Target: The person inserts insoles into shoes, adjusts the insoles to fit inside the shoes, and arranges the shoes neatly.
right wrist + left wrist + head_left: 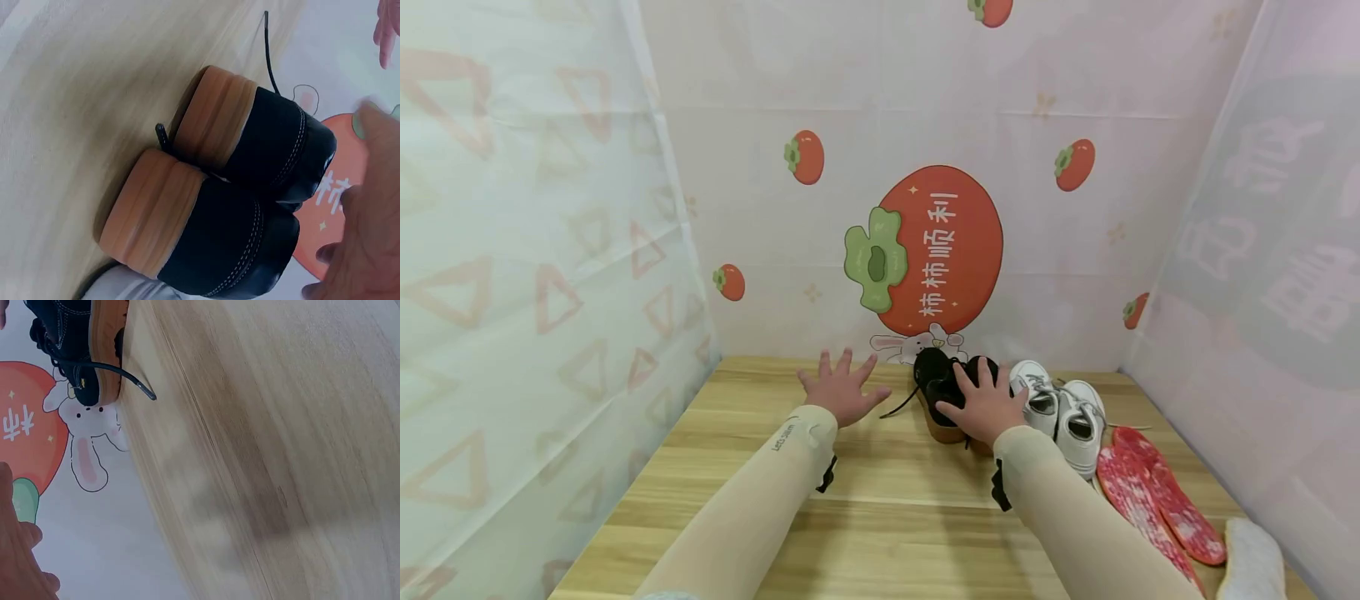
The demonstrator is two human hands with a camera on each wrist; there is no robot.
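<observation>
My left hand (844, 393) is spread, fingers apart, above the wooden table, left of a pair of black shoes. My right hand (987, 408) is also spread, held over the black shoes and hiding part of the right one. Neither hand holds anything. The left black shoe (934, 392) has a loose lace trailing left onto the table. In the right wrist view, both heels face the camera, with brown soles and black uppers; the nearer shoe (225, 237) stands beside the other (275, 140). My right hand (369, 231) appears apart from them there.
White sneakers (1080, 429) stand right of the black shoes. Red-and-white patterned insoles (1161, 492) lie nearer on the right, beside a pale fuzzy insole (1253, 560). Printed curtains (737, 200) enclose the wooden table (715, 450) at the back and both sides.
</observation>
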